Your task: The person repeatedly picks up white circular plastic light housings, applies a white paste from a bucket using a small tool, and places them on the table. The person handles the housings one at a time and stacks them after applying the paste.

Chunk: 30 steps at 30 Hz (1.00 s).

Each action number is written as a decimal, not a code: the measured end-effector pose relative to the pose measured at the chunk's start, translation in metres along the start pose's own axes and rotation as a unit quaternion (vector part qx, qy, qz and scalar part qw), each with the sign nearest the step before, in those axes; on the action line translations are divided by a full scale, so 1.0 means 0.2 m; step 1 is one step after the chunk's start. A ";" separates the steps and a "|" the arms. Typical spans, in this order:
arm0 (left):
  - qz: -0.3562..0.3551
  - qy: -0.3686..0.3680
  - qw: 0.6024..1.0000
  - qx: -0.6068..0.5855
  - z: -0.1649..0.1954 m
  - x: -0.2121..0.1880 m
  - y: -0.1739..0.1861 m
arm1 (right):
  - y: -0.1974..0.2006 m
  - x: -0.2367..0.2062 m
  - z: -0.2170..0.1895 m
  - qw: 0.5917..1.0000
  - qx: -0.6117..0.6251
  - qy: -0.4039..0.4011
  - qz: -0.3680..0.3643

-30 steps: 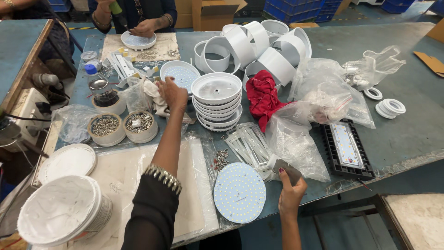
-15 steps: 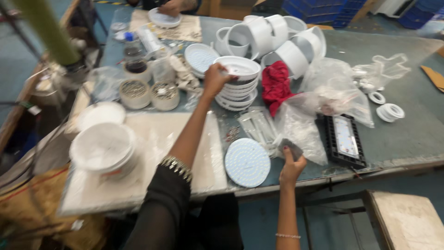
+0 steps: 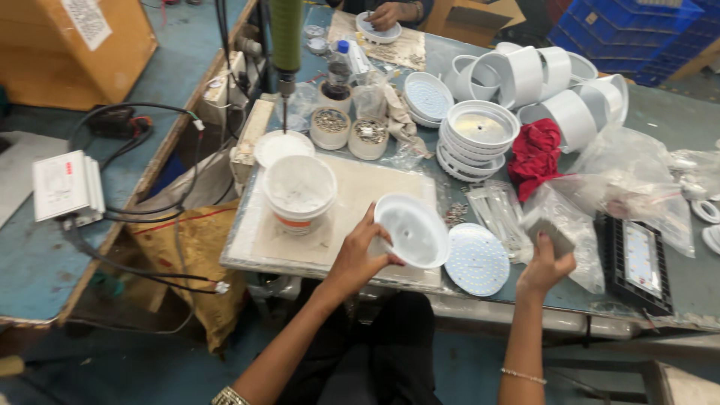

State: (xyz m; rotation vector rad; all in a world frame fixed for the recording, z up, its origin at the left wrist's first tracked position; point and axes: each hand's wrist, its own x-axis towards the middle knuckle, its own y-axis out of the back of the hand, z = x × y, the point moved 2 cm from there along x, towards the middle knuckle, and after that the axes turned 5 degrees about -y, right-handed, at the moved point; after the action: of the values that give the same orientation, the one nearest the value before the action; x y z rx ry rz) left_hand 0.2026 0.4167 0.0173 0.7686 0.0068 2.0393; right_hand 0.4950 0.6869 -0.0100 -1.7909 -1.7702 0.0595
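So the thing you've got is a white round housing (image 3: 412, 230), shallow and bowl-shaped, plain plastic with a smooth rim, tipped up so its hollow side faces the camera. It sits just left of the round LED disc (image 3: 477, 259), the flat white one dotted with little chips, which lies on the surface (image 3: 679, 285) near its front edge.

Your left hand (image 3: 358, 255) is curled around the housing's left rim, fingers at the back and thumb along the lower edge, so it's clamped on and holding it off the board (image 3: 375, 187).

Your right hand (image 3: 546, 264) is just right of the LED disc, raised a bit, pinching a small grey block (image 3: 551, 234) between thumb and fingers. Can't tell what the block is, it's a flat little rectangle.

Farther back from the LED disc there's a stack of the same white housings (image 3: 478, 137), and a red cloth (image 3: 535, 154) right beside that stack. Left of the disc, past the housing, a white tub (image 3: 299, 193) stands on the board. Right of the disc is a black rectangular fixture (image 3: 634, 259), with clear plastic bags (image 3: 630, 187) behind it.

Another person's hand (image 3: 386, 13) at the far end rests on one more white housing.
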 end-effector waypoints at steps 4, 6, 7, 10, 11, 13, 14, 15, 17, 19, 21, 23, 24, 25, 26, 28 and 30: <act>0.025 0.064 0.998 0.016 -0.12 -0.22 0.07 | -0.49 -0.07 -0.13 0.989 -0.059 0.043 -0.130; 0.110 0.118 0.986 0.029 -0.15 -0.34 0.10 | -0.74 -0.15 -0.20 0.977 -0.088 0.034 -0.189; 0.153 0.145 0.977 0.035 -0.16 -0.38 0.12 | -0.86 -0.20 -0.24 0.970 -0.103 0.030 -0.219; 0.299 0.121 0.940 0.108 -0.19 -0.44 0.28 | -1.17 -0.36 -0.36 0.926 -0.191 0.016 -0.326; 0.301 0.125 0.938 0.121 -0.22 -0.43 0.34 | -1.27 -0.41 -0.39 0.903 -0.236 0.014 -0.360; 0.300 0.136 0.932 0.149 -0.29 -0.33 0.50 | -1.46 -0.51 -0.44 0.835 -0.295 0.030 -0.464; 0.273 0.115 0.948 0.113 -0.33 -0.27 0.58 | -1.53 -0.55 -0.46 0.810 -0.296 0.046 -0.505; 0.246 0.093 0.962 0.077 -0.36 -0.20 0.65 | -1.61 -0.59 -0.48 0.783 -0.296 0.062 -0.544; 0.192 0.054 0.980 0.006 -0.38 -0.12 0.72 | -1.73 -0.67 -0.50 0.736 -0.318 0.085 -0.591; 0.139 0.024 0.988 -0.066 -0.38 -0.06 0.75 | -1.81 -0.70 -0.51 0.698 -0.362 0.097 -0.610; 0.129 0.037 0.991 -0.009 -0.37 -0.05 0.76 | -1.87 -0.72 -0.51 0.677 -0.345 0.113 -0.640; 0.126 0.031 0.991 0.035 -0.36 -0.06 0.76 | -1.89 -0.75 -0.49 0.647 -0.360 0.127 -0.660; 0.128 0.015 0.990 0.050 -0.35 -0.07 0.75 | -1.90 -0.76 -0.48 0.626 -0.383 0.135 -0.665; 0.130 0.000 0.989 0.065 -0.35 -0.08 0.74 | -1.90 -0.78 -0.46 0.605 -0.406 0.142 -0.670; 0.129 -0.026 0.989 0.074 -0.34 -0.08 0.74 | -1.89 -0.80 -0.44 0.586 -0.426 0.139 -0.675; 0.126 -0.078 0.985 0.092 -0.33 -0.10 0.74 | -1.87 -0.85 -0.40 0.544 -0.464 0.132 -0.686; 0.116 -0.089 0.984 0.101 -0.33 -0.10 0.74 | -1.85 -0.90 -0.36 0.498 -0.511 0.134 -0.688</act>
State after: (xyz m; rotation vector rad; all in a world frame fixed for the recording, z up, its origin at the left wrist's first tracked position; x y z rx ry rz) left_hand 0.0627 0.3366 -0.0031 1.1215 0.0240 2.2045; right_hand 0.1772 0.4634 0.1443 -0.1205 -2.5630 -2.1043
